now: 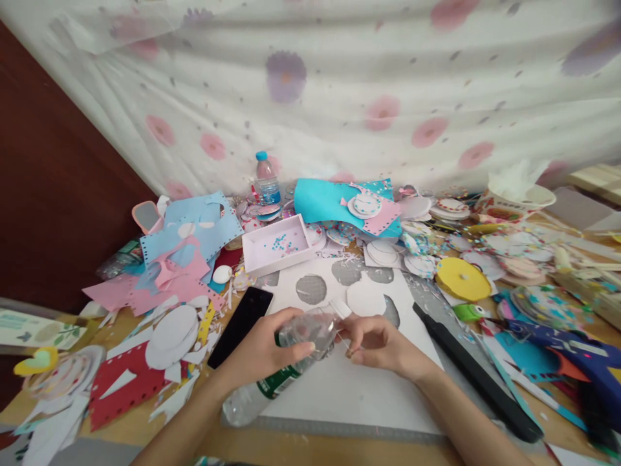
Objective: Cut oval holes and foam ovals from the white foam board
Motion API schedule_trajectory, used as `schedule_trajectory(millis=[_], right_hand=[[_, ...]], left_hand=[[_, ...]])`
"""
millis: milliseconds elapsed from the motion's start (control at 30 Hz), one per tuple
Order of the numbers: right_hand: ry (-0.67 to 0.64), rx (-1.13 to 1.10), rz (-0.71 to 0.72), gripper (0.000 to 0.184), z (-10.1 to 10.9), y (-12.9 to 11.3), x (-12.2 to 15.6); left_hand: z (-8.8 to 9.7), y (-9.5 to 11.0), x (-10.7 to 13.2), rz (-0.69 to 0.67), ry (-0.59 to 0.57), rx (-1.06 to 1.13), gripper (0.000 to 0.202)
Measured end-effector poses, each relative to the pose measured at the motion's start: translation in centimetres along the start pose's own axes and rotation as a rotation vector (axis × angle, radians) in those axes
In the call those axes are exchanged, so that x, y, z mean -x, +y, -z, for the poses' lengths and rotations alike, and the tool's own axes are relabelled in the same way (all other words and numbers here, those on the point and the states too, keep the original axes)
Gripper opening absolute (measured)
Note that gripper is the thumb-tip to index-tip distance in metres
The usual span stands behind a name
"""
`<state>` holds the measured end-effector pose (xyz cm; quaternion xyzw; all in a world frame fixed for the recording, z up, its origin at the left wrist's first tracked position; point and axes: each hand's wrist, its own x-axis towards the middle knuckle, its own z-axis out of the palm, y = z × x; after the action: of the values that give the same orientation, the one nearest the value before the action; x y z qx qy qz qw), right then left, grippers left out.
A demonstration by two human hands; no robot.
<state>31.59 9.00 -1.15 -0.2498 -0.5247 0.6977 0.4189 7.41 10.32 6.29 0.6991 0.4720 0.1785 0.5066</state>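
Note:
My left hand (272,346) is wrapped round a clear plastic bottle (310,331) with a green label and a white cap. The bottle lies tilted, its cap end up toward the right and its base low on the left. Close to the cap, my right hand (383,343) is closed in a pinch. Something thin and pale shows at its fingertips, too small to name. Under both hands is a white sheet of paper (354,395) with round holes cut in it, on a grey cutting mat (388,437).
A black phone (241,323) lies left of the bottle. A white box (279,249) with small beads stands behind. To the right are a long black tool (478,372), a yellow disc (463,278) and a blue glue gun (563,343). Paper scraps (184,259) cover the left side.

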Motion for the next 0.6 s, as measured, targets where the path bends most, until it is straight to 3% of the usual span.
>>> schedule_trajectory(millis=[167, 267, 367, 600], right_hand=[[0.012, -0.109, -0.037, 0.016, -0.5, -0.4, -0.3], [-0.01, -0.187, 0.013, 0.015, -0.7, -0.5, -0.5], [-0.049, -0.251, 0.026, 0.018, -0.8, -0.4, -0.6], [0.043, -0.224, 0.034, 0.033, -0.5, -0.3, -0.7]], left_hand=[[-0.1, -0.5, -0.1, 0.108, -0.103, 0.358, 0.035], [-1.3, -1.2, -0.3, 0.238, -0.201, 0.68, 0.047], [-2.9, -2.0, -0.9, 0.338, -0.339, 0.866, 0.057], [-4.9, -4.3, -2.5, 0.245, -0.477, 1.031, 0.077]])
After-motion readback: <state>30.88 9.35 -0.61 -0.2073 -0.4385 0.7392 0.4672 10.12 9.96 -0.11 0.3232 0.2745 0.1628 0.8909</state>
